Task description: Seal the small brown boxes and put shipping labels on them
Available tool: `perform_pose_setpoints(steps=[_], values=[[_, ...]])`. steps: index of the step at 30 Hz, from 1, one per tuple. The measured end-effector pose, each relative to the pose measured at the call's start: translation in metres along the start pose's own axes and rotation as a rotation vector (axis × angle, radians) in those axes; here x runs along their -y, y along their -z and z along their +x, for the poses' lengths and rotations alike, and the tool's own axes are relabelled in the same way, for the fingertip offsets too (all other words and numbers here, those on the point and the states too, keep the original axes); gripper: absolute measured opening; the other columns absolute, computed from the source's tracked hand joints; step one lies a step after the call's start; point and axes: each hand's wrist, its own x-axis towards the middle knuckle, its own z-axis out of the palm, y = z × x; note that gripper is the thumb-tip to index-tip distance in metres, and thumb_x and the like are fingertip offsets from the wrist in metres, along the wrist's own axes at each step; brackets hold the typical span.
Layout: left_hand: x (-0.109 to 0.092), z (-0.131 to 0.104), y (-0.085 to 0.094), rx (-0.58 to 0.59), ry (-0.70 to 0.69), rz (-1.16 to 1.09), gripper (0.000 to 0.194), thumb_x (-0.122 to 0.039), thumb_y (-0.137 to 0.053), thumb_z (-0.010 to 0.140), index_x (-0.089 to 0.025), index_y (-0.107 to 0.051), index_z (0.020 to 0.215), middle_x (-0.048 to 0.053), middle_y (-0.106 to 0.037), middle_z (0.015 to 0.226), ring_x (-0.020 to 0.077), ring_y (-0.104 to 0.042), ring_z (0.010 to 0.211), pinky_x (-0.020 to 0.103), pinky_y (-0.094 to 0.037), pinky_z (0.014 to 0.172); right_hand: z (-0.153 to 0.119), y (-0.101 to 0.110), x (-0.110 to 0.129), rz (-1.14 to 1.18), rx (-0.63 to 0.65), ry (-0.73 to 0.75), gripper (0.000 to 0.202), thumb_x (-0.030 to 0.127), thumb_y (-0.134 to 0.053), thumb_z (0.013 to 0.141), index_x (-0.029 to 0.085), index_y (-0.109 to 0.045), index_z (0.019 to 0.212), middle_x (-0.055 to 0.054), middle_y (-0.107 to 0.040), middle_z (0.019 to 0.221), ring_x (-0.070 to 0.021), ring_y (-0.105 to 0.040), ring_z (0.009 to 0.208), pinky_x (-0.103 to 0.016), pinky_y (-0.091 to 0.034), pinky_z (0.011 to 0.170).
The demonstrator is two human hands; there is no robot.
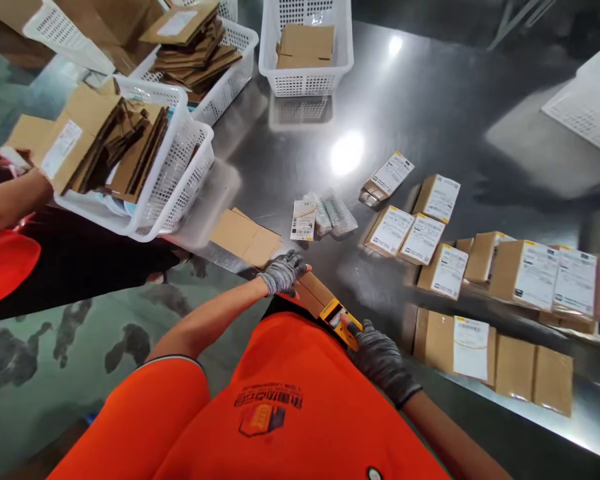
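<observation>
My left hand (283,272), in a grey knit glove, grips the far end of a small brown cardboard box (314,293) held against my orange shirt. My right hand (380,360), also gloved, holds the box's near end, where a yellow-edged label (341,319) shows. Just beyond the box lie flat cardboard blanks (246,237) and clear bags with a white label (323,217) on the steel table (420,107).
Several labelled brown boxes (433,227) lie in rows to the right. White plastic baskets (180,167) with flat cardboard stand at the left and back. Another person's arm (10,193) in orange reaches in at the far left. The table edge runs beside my body.
</observation>
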Motion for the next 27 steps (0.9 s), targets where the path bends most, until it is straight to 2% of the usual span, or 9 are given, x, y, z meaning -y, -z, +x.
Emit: perform_pose_setpoints(steps=[2, 3, 7, 10, 14, 18, 20, 23, 27], values=[[-0.015, 0.0, -0.005, 0.047, -0.061, 0.175, 0.124, -0.032, -0.121, 0.075, -0.017, -0.069, 0.186, 0.033, -0.054, 0.202, 0.0673, -0.042, 0.189, 0.085, -0.03, 0.156, 0.002, 0.002, 0.004, 0.019, 0.006, -0.009, 0.07, 0.022, -0.071, 0.123, 0.025, -0.07, 0.192, -0.032, -0.086, 0.165, -0.0382, -0.096, 0.126, -0.042, -0.075, 0.105], [-0.022, 0.0, -0.009, 0.071, -0.114, 0.229, 0.127, -0.033, -0.12, 0.078, -0.015, -0.064, 0.19, 0.034, -0.051, 0.204, 0.069, -0.04, 0.19, 0.088, -0.026, 0.156, 0.002, 0.002, 0.006, 0.03, 0.004, -0.013, 0.07, 0.021, -0.071, 0.123, 0.024, -0.069, 0.193, -0.032, -0.088, 0.16, -0.0382, -0.096, 0.124, -0.041, -0.074, 0.104], [-0.035, 0.006, -0.025, 0.12, -0.283, 0.246, 0.114, -0.042, -0.11, 0.094, -0.017, -0.061, 0.194, 0.033, -0.062, 0.196, 0.0643, -0.052, 0.185, 0.086, -0.036, 0.153, -0.002, -0.003, 0.01, 0.089, 0.011, -0.041, 0.07, 0.024, -0.071, 0.123, 0.025, -0.068, 0.194, -0.032, -0.086, 0.159, -0.0371, -0.096, 0.12, -0.041, -0.074, 0.1], [-0.032, 0.009, -0.025, 0.137, -0.323, 0.255, 0.108, -0.051, -0.107, 0.098, -0.016, -0.064, 0.19, 0.033, -0.067, 0.19, 0.0616, -0.054, 0.183, 0.084, -0.04, 0.151, -0.014, -0.016, 0.012, 0.164, 0.013, -0.063, 0.07, 0.025, -0.075, 0.12, 0.025, -0.073, 0.189, -0.031, -0.085, 0.164, -0.0394, -0.094, 0.13, -0.045, -0.075, 0.11], [-0.027, 0.01, -0.018, 0.179, -0.333, 0.295, 0.098, -0.042, -0.106, 0.096, -0.015, -0.071, 0.183, 0.033, -0.066, 0.19, 0.0612, -0.054, 0.182, 0.08, -0.041, 0.149, -0.045, -0.048, 0.017, 0.281, -0.057, -0.101, 0.068, 0.027, -0.067, 0.123, 0.024, -0.074, 0.19, -0.028, -0.092, 0.143, -0.0433, -0.096, 0.117, -0.05, -0.079, 0.107], [-0.025, 0.013, -0.013, 0.232, -0.382, 0.311, 0.091, -0.031, -0.11, 0.087, -0.02, -0.081, 0.172, 0.028, -0.067, 0.19, 0.0626, -0.054, 0.182, 0.082, -0.04, 0.15, -0.064, -0.073, 0.029, 0.323, -0.018, -0.206, 0.072, 0.022, -0.072, 0.119, 0.03, -0.074, 0.191, -0.028, -0.092, 0.147, -0.0428, -0.098, 0.113, -0.048, -0.08, 0.102], [-0.025, 0.014, -0.012, 0.256, -0.413, 0.345, 0.09, -0.028, -0.11, 0.086, -0.019, -0.082, 0.171, 0.028, -0.068, 0.19, 0.0625, -0.054, 0.183, 0.082, -0.04, 0.15, -0.06, -0.074, 0.04, 0.376, 0.006, -0.228, 0.075, 0.021, -0.071, 0.12, 0.03, -0.069, 0.194, -0.028, -0.091, 0.151, -0.0425, -0.098, 0.116, -0.046, -0.078, 0.102], [-0.03, 0.012, -0.012, 0.279, -0.476, 0.426, 0.092, -0.032, -0.107, 0.092, -0.02, -0.076, 0.178, 0.027, -0.068, 0.191, 0.0575, -0.055, 0.184, 0.083, -0.041, 0.152, -0.037, -0.064, 0.061, 0.45, 0.075, -0.258, 0.076, 0.017, -0.068, 0.121, 0.024, -0.066, 0.196, -0.032, -0.09, 0.15, -0.0416, -0.097, 0.122, -0.045, -0.075, 0.103], [-0.039, 0.011, -0.015, 0.341, -0.527, 0.526, 0.078, -0.036, -0.088, 0.109, -0.018, -0.073, 0.183, 0.028, -0.073, 0.186, 0.0526, -0.056, 0.185, 0.085, -0.036, 0.156, 0.002, -0.05, 0.09, 0.556, 0.011, -0.279, 0.064, 0.0, -0.056, 0.118, 0.013, -0.087, 0.173, -0.031, -0.093, 0.126, -0.0386, -0.097, 0.116, -0.041, -0.071, 0.093]])
